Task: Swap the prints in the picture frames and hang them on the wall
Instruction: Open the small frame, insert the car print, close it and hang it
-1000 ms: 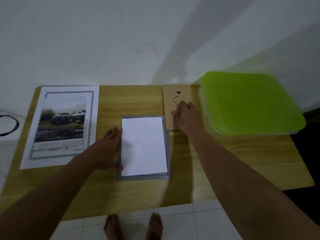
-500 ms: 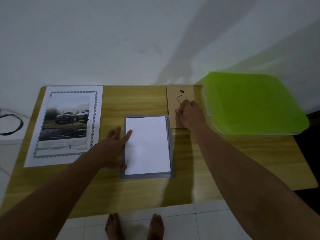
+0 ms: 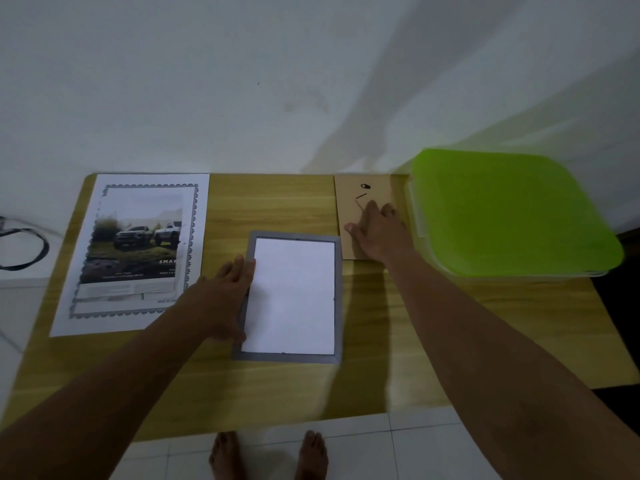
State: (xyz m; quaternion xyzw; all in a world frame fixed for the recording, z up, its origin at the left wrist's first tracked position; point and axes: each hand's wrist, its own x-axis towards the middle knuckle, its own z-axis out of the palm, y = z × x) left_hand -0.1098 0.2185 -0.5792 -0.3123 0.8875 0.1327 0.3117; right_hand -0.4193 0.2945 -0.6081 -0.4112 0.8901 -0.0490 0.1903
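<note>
The right hand (image 3: 377, 230) covers the lower half of the brown backing board (image 3: 360, 195), fingers laid flat and thumb spread. The left hand (image 3: 221, 299), fingers straight, presses on the left edge of the grey frame (image 3: 338, 306) at mid-table, partly hiding it. A white sheet (image 3: 294, 296) lies inside. On the truck print (image 3: 138, 251) at the left of the table (image 3: 277, 386), only "SMA" is legible.

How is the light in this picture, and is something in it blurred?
Head view: the light is dim, and broad soft shadows cross the wall. In the same view, a dark shadow band lies on the table right of the grey frame, and the green lid has soft, smeared edges.
</note>
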